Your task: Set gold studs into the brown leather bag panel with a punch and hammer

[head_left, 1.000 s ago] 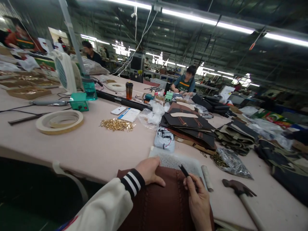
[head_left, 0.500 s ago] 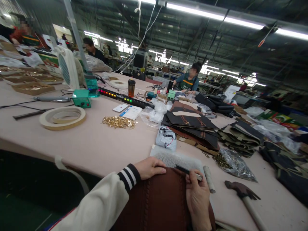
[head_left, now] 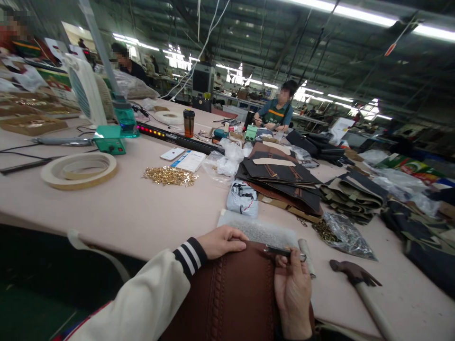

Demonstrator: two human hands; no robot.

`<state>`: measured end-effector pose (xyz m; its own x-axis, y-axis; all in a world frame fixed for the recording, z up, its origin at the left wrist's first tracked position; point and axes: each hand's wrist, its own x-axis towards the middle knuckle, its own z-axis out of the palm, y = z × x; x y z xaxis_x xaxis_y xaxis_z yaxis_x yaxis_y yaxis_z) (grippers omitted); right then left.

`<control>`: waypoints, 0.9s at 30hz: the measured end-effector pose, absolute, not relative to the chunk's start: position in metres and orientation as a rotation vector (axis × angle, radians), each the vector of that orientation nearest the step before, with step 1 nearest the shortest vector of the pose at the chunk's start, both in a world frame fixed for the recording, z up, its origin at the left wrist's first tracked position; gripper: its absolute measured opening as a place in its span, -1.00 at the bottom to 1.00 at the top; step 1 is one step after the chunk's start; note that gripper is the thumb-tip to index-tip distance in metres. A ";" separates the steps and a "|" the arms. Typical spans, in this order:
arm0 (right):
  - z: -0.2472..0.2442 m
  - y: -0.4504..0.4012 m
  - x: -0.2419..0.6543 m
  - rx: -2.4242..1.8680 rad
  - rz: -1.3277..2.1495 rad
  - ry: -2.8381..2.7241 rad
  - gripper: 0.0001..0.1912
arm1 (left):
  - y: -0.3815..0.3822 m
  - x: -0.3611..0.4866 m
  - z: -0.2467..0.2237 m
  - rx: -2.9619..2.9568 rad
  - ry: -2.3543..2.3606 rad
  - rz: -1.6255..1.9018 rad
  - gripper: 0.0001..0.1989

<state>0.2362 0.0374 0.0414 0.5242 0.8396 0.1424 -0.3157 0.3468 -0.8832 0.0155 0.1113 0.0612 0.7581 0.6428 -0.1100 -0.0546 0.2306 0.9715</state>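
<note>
A brown leather piece point(head_left: 245, 289) with braided stitching lines stands at the table's near edge, its curved top edge upward. My left hand point(head_left: 222, 241) grips that edge, thumb on the near side and fingers partly hidden behind. In my right hand point(head_left: 293, 284) is a slim dark tool with a shiny metal part point(head_left: 282, 251), pinched between thumb and fingers. Its narrow end points left, close to the leather's top edge; whether it touches is unclear. Behind the leather lies a pale textured slab point(head_left: 263, 232), with a grey roll point(head_left: 306, 258) beside it.
A claw hammer point(head_left: 355, 273) lies at right, near a bag of metal rings point(head_left: 350, 234). Stacked dark leather pieces point(head_left: 280, 175), a plastic-wrapped bundle point(head_left: 242, 198), gold-coloured fittings point(head_left: 170, 175) and tape rolls point(head_left: 80, 170) are on the table. A co-worker point(head_left: 275, 111) sits across.
My view has turned slightly right, so the table things appear farther left. The tool in my right hand now lies flatter along the leather's top edge. My left hand keeps its grip.
</note>
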 end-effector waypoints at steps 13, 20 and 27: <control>0.044 0.027 0.228 -0.919 0.902 -0.761 -0.81 | 0.111 0.016 0.064 1.202 0.567 0.518 -0.42; 0.045 0.026 0.227 -0.931 0.903 -0.805 -0.81 | 0.111 0.015 0.064 1.205 0.566 0.524 -0.43; 0.047 0.026 0.226 -0.923 0.906 -0.833 -0.81 | 0.111 0.015 0.062 1.210 0.564 0.527 -0.44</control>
